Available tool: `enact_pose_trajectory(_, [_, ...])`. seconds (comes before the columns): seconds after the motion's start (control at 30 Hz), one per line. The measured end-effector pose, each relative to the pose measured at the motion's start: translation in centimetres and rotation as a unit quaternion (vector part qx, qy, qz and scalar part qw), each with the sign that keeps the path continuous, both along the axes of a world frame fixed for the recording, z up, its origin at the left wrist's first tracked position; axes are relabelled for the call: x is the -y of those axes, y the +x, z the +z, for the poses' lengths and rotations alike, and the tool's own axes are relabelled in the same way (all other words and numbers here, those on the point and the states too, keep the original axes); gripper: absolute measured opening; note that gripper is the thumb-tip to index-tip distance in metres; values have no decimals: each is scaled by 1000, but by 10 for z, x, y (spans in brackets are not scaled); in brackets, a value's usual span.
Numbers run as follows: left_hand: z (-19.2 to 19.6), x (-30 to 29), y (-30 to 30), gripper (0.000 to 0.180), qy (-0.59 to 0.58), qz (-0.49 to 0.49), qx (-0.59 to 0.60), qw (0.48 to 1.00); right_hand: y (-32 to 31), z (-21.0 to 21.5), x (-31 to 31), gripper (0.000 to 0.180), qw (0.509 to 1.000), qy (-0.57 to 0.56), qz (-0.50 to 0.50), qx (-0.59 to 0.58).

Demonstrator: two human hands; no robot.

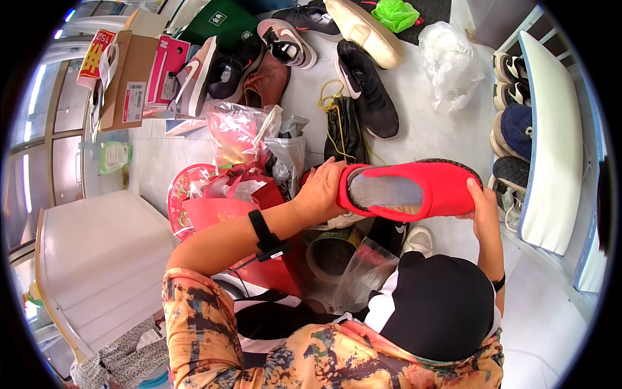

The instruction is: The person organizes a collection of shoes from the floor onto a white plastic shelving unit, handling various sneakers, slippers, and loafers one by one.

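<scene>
My two hands hold a red slip-on shoe [447,188] crosswise in front of me, its opening and grey insole facing up. My left hand [322,190] is closed round its left end, and my right hand [482,206] grips the right end. A dark textured sole edge shows along the shoe's far right side. Just beyond my left hand lies a black drawstring pouch [343,133] with yellow cord. Farther off stands a black sneaker [368,91]. Under the shoe are a dark round container [330,256] and a clear plastic bag [366,272].
Red gift bags [233,214] and plastic-wrapped items crowd the left, beside a white cabinet [103,253]. Shoes and shoeboxes [167,71] fill the far left. A crumpled clear bag [448,65] lies far right, near a shoe rack [551,142]. A black cap [447,305] covers the lower middle.
</scene>
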State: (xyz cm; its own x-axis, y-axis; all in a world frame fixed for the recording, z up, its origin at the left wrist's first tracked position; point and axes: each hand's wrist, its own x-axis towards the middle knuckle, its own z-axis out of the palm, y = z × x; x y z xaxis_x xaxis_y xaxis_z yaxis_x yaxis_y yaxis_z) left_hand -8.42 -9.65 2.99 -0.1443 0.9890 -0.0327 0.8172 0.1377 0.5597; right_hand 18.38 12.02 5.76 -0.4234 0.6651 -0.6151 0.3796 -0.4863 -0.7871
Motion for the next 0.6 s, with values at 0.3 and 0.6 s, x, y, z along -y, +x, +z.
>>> enact_pose_trajectory(0.3, [18,-4,7,106,-71,14,9,997,12,51,-4,28,966,226,63,108])
enact_pose_trajectory(0.6, [25,6,35,99,-66,-3,-85,994,11,51,3,32,978,162,64,114])
